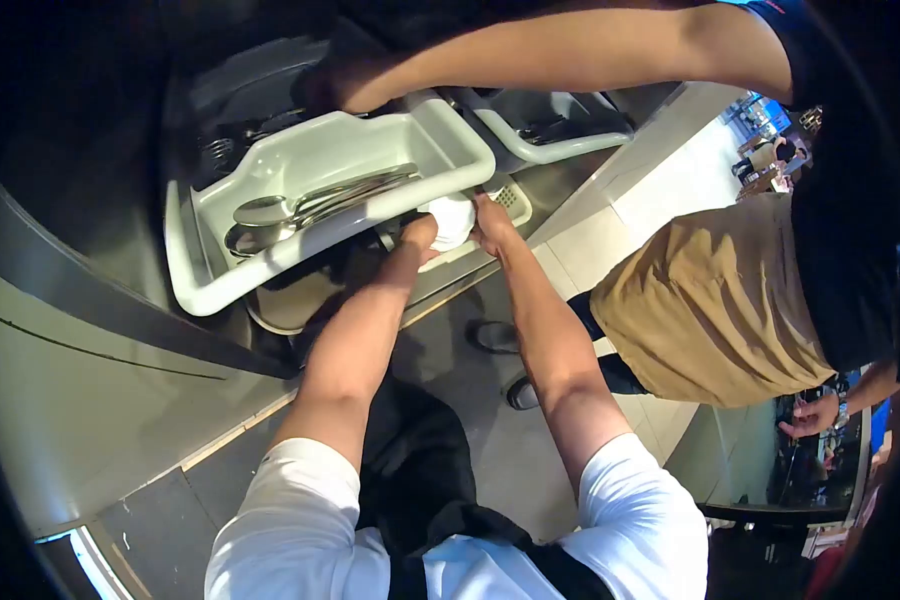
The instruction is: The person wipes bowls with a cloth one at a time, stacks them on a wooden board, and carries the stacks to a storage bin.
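Observation:
Both my arms stretch forward under the lip of a white plastic cutlery bin. Between my hands is a stack of small white dishes. My left hand grips its left side, fingers closed around the edge. On the opposite side, my right hand is closed against the dishes. Below them lies a pale perforated rack, partly covered by my hands. Several metal spoons lie in the bin above.
A co-worker's arm reaches across the top, its hand in shadow behind the bin. That person, in a tan apron, stands close on my right. Another bin sits at the back right, and forks lie at the back left.

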